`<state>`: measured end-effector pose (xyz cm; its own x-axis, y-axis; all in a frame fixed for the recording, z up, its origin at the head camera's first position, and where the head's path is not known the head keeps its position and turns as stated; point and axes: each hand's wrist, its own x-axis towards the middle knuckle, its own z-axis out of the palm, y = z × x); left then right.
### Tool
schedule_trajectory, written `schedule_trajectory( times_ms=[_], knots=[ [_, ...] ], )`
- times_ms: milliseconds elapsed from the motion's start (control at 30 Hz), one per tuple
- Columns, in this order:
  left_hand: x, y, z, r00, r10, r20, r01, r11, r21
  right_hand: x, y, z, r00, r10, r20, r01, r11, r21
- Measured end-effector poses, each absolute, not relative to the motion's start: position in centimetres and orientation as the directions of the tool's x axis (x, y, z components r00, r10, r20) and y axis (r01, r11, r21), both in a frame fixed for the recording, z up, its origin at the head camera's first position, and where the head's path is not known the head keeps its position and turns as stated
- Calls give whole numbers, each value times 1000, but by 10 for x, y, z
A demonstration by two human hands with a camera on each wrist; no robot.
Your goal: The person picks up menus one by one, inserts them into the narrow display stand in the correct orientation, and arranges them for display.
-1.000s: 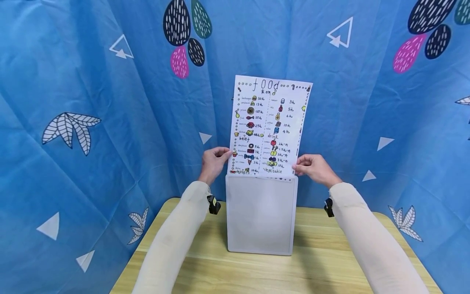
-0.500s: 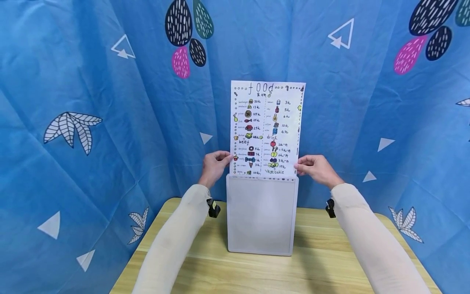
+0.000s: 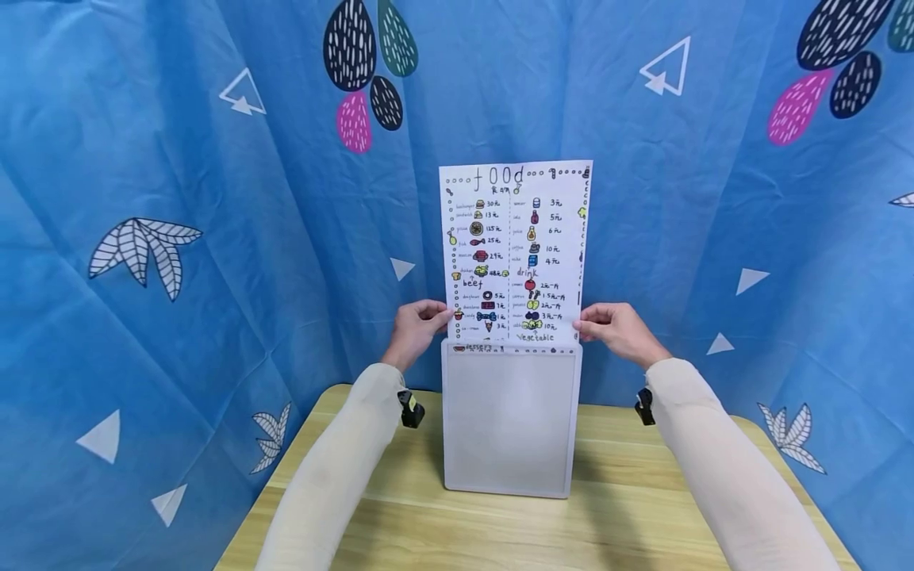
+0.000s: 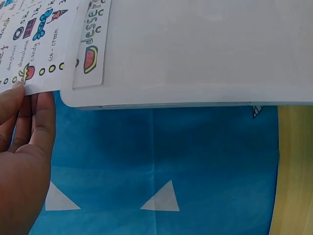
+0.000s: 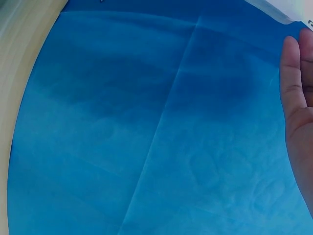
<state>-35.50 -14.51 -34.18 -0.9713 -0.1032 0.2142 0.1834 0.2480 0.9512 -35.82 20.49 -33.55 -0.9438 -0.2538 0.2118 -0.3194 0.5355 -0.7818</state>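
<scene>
Apparently the work is at an early stage: a white paper sheet hand-lettered as a food menu (image 3: 510, 258), with coloured drawings and prices, has only its bottom strip behind the clear front of a pale rectangular frame (image 3: 510, 424). That strip looks done, since the left wrist view shows "dessert" and a red melon slice through the front; what seems left is the far larger part standing outside, above the rim. The sheet is upright between the two hands and rises above both. The left hand (image 3: 417, 329) pinches its left edge between thumb and fingers, and the right hand (image 3: 620, 329) pinches the opposite edge, each just above a top corner of the frame. Counted up, there is one sheet, drawn in two columns, and one frame, which stands below and between the hands on one light wood-grain table (image 3: 385, 523); what props it is hidden. Just below the hands, at the wrists, are two small black devices (image 3: 411, 409), and from there run two long cream fabric sleeves (image 3: 332, 468). Beyond both hands hangs blue fabric with leaf, triangle and drop prints (image 3: 286, 198), in one piece or several, I cannot tell.
</scene>
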Motion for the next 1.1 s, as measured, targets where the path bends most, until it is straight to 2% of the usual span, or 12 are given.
schedule_trajectory(
  times_ms=[600, 1100],
  knots=[
    [-354, -149, -350, -983, -28, 180, 170, 216, 961, -357, 207, -344, -945, -258, 200, -312, 535, -785],
    [-355, -152, -352, -986, 5, 165, 162, 213, 963, -360, 204, -312, -940, -224, 258, -337, 473, -815]
  ],
)
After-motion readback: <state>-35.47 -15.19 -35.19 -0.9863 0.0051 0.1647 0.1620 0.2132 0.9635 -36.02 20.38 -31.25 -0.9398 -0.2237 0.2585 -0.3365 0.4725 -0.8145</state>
